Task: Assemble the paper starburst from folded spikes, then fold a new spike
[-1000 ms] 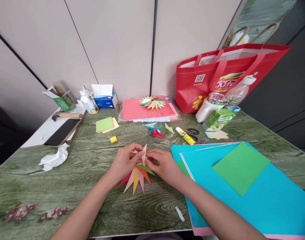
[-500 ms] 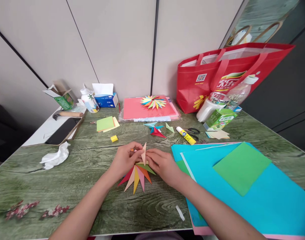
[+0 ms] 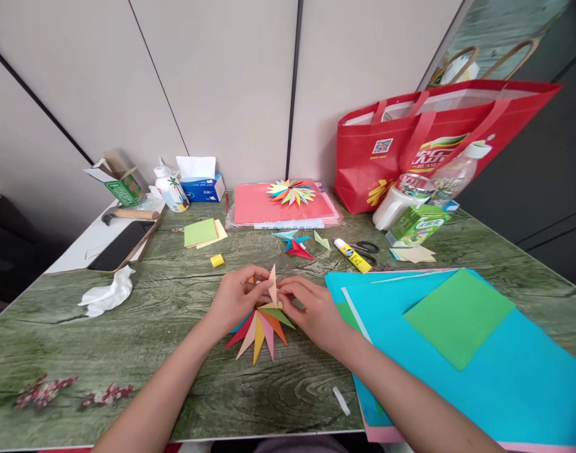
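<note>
Peach piece (image 3: 273,289); new leftward tilt

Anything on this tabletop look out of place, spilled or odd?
Slightly: a crumpled white tissue lies on the left like litter, and a small yellow piece, perhaps the cap of the glue stick, sits well apart from it. No spill shows.

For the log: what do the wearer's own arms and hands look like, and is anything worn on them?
The left hand and right hand are ungloved. The left forearm and right forearm are bare as far as they show, with no sleeves in view. No watch or bracelet is visible on either wrist. Nail details are too small to tell.
</note>
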Demonstrator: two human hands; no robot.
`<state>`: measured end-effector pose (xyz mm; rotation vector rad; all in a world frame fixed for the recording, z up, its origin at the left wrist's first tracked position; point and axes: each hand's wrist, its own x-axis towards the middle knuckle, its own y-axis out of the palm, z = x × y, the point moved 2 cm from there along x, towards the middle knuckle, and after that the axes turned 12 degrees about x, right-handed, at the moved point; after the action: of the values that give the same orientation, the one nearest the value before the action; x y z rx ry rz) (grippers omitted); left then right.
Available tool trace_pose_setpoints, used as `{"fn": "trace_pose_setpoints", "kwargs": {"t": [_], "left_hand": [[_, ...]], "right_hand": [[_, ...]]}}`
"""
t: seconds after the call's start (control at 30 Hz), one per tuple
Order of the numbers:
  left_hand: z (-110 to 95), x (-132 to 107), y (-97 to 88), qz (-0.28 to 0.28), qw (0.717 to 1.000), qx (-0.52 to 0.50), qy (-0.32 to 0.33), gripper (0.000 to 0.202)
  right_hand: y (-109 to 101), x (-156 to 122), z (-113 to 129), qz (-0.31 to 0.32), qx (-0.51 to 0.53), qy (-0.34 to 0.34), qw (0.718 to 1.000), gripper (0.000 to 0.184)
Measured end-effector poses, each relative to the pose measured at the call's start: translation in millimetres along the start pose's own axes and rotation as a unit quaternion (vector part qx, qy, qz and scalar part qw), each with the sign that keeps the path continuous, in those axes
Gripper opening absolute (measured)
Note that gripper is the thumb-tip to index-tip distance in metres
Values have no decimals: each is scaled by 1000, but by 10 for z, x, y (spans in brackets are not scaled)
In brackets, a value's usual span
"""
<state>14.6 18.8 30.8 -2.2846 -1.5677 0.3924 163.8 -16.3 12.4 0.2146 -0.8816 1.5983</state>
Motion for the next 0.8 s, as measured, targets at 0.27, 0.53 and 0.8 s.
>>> {"fn": "trace_pose_setpoints", "kwargs": {"t": [0.27,0.53,0.8], "left_hand": [[-13,-6,-28,-12,999,-43,-24,16],[-18,-6,-34,-22,996,-78,-27,16],[-78,-8,-76,-62,994,-86,-28,16]], "right_hand": [[-13,32,-34,22,50,134,990,10],[8,39,-149,-20,277,317,907,18],[14,28,-230,-64,306,350,883,24]]}}
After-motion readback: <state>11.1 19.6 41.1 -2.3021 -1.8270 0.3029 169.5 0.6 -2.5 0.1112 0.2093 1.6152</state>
